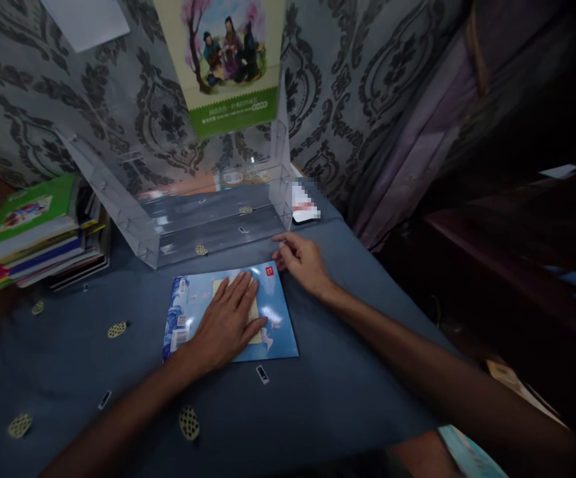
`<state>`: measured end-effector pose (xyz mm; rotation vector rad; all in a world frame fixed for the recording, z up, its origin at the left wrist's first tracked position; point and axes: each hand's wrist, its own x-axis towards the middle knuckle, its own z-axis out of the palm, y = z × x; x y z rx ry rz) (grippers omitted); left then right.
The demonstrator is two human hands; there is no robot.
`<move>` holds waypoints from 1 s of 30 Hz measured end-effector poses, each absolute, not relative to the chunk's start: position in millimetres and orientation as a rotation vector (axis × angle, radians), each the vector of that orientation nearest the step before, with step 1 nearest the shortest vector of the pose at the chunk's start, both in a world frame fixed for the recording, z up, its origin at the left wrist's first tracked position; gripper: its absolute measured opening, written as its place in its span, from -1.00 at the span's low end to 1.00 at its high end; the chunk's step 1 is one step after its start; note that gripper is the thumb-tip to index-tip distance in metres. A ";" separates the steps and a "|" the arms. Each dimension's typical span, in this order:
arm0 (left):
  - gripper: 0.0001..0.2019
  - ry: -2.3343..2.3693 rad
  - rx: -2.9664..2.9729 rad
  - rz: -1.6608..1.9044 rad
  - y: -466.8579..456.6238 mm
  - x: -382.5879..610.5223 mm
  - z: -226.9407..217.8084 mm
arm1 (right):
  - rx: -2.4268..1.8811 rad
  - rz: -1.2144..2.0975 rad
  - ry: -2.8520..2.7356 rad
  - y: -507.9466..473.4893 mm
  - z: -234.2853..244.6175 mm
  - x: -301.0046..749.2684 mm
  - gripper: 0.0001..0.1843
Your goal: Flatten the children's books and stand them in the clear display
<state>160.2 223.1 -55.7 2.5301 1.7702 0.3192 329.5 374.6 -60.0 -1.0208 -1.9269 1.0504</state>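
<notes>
My left hand (230, 315) lies flat on a blue book (280, 338), its fingers stretched out over a pale yellow panel on the cover. The book is closed and rests on the dark blue tablecloth, with barcodes on its left part and a small red mark at its top right corner. By that corner is my right hand (302, 264), its fingers loosely bent and apart, with nothing seen in them. Just beyond both hands stands a clear plastic rack (148, 249). The right fingertips are close to the rack's front right corner; whether they touch it I cannot tell.
Left of the rack is a stack of books (43, 232), a green one on top. A green and cream book (238, 106) stands upright above the rack, before the patterned wall. A white item (305, 207), partly blurred out, lies right of the rack. The table edge (407, 295) runs along the right.
</notes>
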 end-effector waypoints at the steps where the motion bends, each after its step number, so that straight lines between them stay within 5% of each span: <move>1: -0.38 1.766 2.533 0.316 225.4 161.5 -56.3 | -1.013 1.080 -1.908 374.7 -60.9 328.5 -0.65; 30: -0.57 1.422 2.706 0.336 230.4 184.7 -45.8 | -0.821 0.857 -2.138 366.4 -59.2 328.7 -0.68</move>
